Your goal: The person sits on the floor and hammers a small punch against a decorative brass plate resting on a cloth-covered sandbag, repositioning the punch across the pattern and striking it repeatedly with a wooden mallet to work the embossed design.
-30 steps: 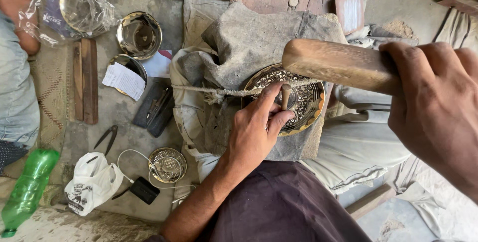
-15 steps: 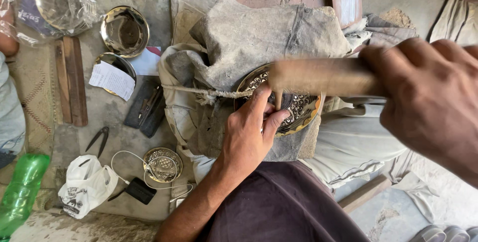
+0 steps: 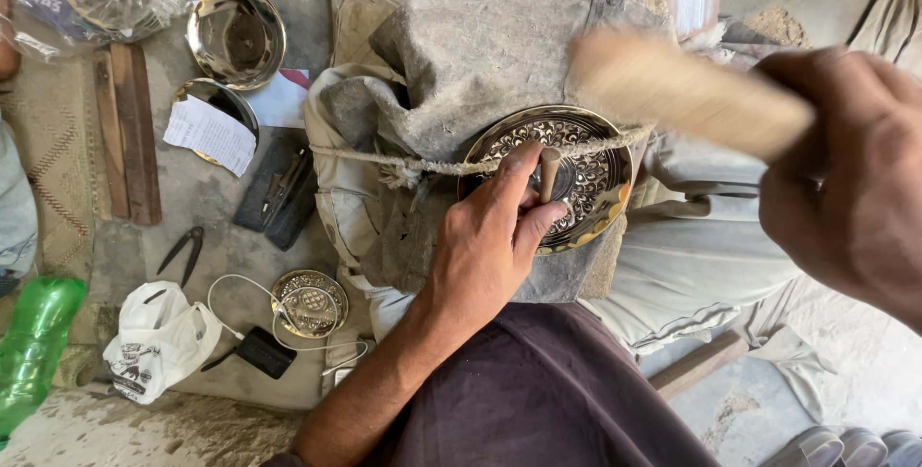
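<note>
Head view, frame centre: we judge chasing underway, left hand (image 3: pixel 485 246) pinching the punch (image 3: pixel 548 171) on the brass plate (image 3: pixel 576 179), right hand (image 3: pixel 845 189) gripping the blurred wooden mallet (image 3: pixel 687 93); next needs a square strike.

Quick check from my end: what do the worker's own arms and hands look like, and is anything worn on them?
Both are bare. The left hand and its forearm show no glove, ring, watch or sleeve as far as the frame's lower edge. The right hand is close to the camera, also without glove or ring; its wrist runs out of view, so any sleeve there cannot be told.
</note>
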Demonstrator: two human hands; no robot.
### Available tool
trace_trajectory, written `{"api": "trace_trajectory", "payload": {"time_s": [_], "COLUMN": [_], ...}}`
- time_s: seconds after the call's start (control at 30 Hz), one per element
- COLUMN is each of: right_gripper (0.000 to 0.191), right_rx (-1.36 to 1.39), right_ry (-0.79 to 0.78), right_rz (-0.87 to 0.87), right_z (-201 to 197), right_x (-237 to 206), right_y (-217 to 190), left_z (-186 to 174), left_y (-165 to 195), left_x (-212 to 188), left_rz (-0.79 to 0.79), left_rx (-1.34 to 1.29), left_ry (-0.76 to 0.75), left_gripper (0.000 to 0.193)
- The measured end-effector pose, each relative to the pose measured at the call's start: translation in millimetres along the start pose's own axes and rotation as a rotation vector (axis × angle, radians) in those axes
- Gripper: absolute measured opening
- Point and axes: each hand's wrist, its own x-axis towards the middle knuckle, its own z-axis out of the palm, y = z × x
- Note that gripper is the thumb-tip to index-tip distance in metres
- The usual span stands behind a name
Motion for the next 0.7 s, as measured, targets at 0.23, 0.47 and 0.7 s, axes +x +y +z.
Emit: {"api": "trace_trajectory", "payload": {"time_s": [0.23, 0.47, 0.7], "right_gripper": [0.043, 0.053, 0.051], "right_rx": [0.038, -0.165, -0.052], "right_ry": [0.028, 0.000, -0.001], "right_rz": [-0.004, -0.072, -0.064], "right_z": [0.3, 1.4, -4.7], "right_x": [-3.3, -9.3, -0.3], "right_y": [-1.2, 0.3, -9.1], "left_z": [0.8, -0.1, -2.4], "left_y": [-2.8, -2.7, 1.2], "left_x": [-1.9, -1.2, -0.7], "left_rz": [-0.017, -0.075, -0.010], "left_rx": [0.001, 0.001, -0.005], "left_ry": [-0.021, -0.074, -0.024], "left_gripper": [0.057, 0.053, 0.056]}}
